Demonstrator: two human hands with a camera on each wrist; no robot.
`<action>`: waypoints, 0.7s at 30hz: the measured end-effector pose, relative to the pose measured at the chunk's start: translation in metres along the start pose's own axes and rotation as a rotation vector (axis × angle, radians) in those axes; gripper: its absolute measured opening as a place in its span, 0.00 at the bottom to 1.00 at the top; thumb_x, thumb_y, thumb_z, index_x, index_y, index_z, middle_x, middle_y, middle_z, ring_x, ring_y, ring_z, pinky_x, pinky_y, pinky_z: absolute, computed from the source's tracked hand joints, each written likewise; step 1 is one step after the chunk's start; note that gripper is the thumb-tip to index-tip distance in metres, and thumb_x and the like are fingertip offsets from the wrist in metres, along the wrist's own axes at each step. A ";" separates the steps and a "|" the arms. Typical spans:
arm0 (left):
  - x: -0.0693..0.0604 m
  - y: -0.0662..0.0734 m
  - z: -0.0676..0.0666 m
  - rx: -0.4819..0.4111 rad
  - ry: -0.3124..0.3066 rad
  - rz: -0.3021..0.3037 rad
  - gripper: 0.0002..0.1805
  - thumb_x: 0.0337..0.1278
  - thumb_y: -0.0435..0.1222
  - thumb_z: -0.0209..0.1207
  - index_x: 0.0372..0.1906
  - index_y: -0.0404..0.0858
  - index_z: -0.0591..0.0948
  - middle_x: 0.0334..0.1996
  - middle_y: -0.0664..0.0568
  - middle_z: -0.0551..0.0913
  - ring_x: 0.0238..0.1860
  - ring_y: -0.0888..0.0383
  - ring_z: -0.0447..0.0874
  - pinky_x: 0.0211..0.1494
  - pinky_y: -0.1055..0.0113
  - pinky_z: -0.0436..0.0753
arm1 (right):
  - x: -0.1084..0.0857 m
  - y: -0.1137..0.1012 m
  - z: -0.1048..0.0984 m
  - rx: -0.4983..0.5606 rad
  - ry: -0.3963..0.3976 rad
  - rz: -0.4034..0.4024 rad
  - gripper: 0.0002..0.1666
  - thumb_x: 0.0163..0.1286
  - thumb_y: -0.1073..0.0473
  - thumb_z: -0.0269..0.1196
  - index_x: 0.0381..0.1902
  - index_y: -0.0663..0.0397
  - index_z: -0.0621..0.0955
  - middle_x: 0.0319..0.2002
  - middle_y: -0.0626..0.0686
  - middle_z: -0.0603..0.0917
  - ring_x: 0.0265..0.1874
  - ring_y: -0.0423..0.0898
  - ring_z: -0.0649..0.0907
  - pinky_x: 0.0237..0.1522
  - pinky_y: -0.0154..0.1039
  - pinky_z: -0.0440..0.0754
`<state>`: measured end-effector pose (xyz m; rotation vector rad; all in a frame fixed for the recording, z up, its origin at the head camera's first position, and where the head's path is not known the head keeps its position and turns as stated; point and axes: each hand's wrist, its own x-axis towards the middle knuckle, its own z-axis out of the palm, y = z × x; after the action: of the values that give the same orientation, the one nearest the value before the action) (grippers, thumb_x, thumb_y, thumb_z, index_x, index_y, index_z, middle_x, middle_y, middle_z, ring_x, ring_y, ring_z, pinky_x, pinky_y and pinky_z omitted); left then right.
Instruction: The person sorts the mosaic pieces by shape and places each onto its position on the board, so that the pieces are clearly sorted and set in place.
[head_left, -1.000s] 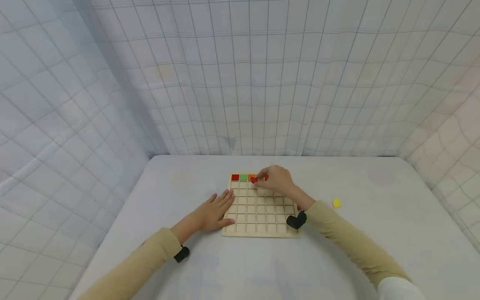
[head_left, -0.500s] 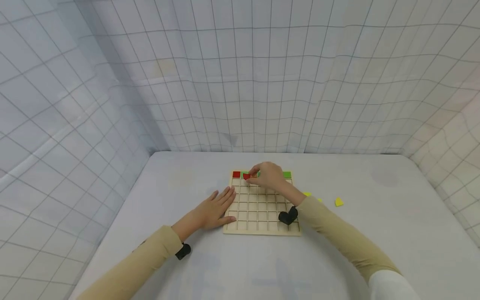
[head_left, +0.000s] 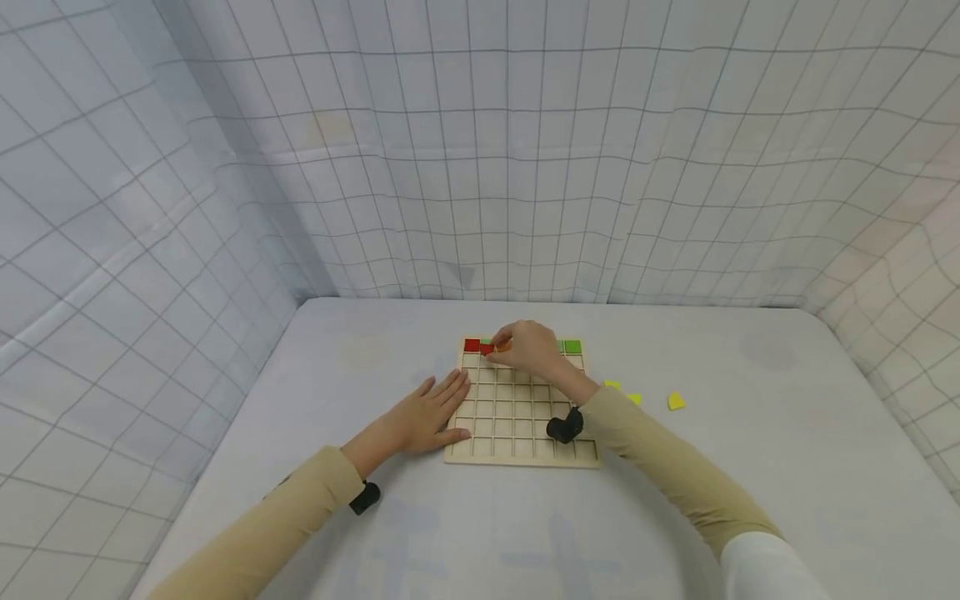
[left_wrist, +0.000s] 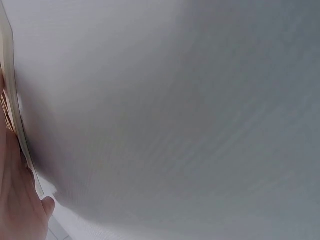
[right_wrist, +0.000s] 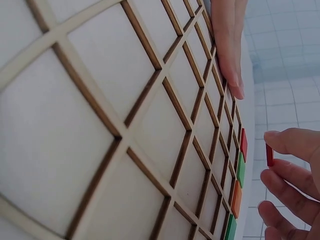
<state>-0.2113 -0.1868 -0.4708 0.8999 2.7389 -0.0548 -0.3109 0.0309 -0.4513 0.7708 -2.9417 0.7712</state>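
White tabletop (head_left: 765,450) had a wooden grid board (head_left: 504,408) on it, left hand (head_left: 426,421) flat on the board's left edge, right hand (head_left: 527,345) pinching a red tile (head_left: 487,349) near the far-left corner, so probably mid-placement, with lining it up called for next.

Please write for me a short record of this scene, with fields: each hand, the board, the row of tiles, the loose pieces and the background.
Left hand: left hand rests on the left edge of the board
Right hand: right hand pinches a red piece, apart from the tiles
Board: grid board, many cells bare
Far row: red tile, green tile, orange tile, more green beyond; partly hidden
Loose pieces: three yellow pieces visible right of the board
Background: white cloth with grid lines
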 end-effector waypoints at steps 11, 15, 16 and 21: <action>0.001 0.001 -0.001 0.005 -0.010 0.004 0.47 0.67 0.64 0.37 0.77 0.36 0.44 0.78 0.45 0.39 0.78 0.50 0.36 0.77 0.46 0.49 | 0.006 -0.010 0.007 0.010 -0.021 0.018 0.17 0.57 0.44 0.70 0.40 0.46 0.88 0.35 0.46 0.89 0.32 0.42 0.85 0.26 0.32 0.76; 0.000 0.001 -0.002 -0.002 -0.011 0.002 0.47 0.67 0.64 0.38 0.76 0.35 0.45 0.78 0.45 0.39 0.78 0.49 0.36 0.77 0.46 0.49 | 0.008 -0.012 0.010 -0.004 -0.030 0.022 0.17 0.57 0.44 0.71 0.40 0.45 0.88 0.34 0.45 0.89 0.32 0.42 0.85 0.25 0.31 0.76; 0.000 0.001 -0.002 0.001 -0.012 0.001 0.47 0.67 0.64 0.38 0.77 0.35 0.45 0.78 0.45 0.39 0.78 0.49 0.36 0.77 0.46 0.49 | 0.009 -0.012 0.011 -0.010 -0.034 0.024 0.17 0.57 0.43 0.71 0.40 0.45 0.88 0.35 0.45 0.89 0.32 0.42 0.85 0.25 0.32 0.77; 0.000 0.002 -0.003 -0.004 -0.013 0.010 0.47 0.68 0.64 0.37 0.76 0.35 0.45 0.78 0.44 0.40 0.78 0.49 0.36 0.77 0.45 0.49 | 0.012 -0.013 0.017 -0.027 -0.057 0.033 0.19 0.57 0.43 0.71 0.41 0.46 0.88 0.37 0.45 0.89 0.34 0.44 0.86 0.26 0.33 0.78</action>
<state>-0.2108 -0.1853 -0.4681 0.9089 2.7215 -0.0535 -0.3138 0.0075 -0.4584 0.7575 -3.0161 0.7212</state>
